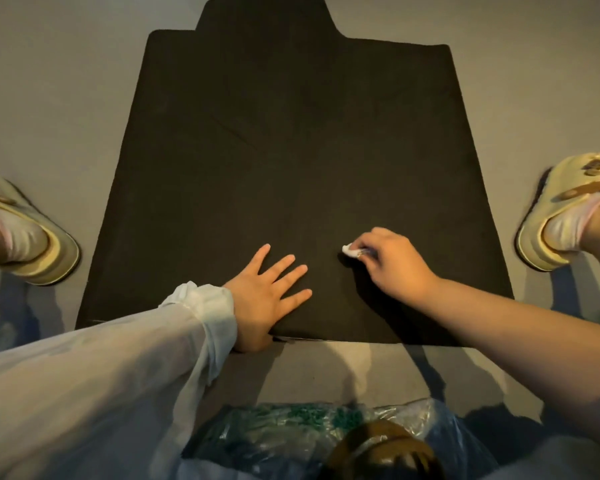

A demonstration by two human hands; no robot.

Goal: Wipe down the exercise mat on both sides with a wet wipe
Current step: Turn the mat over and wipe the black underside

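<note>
A dark exercise mat [291,150] lies flat on the pale floor and stretches away from me. My left hand [267,292] rests flat on the mat's near edge with the fingers spread, its thumb hooked over the edge. My right hand [392,261] is curled over a small bunched white wet wipe [350,250] and presses it onto the mat near the middle of the near end. Only the wipe's tip shows past the fingers.
My feet in pale yellow slippers stand on the floor on either side of the mat, left slipper [39,247] and right slipper [561,213]. A clear plastic bag with green contents [291,431] lies on the floor just below the mat's near edge.
</note>
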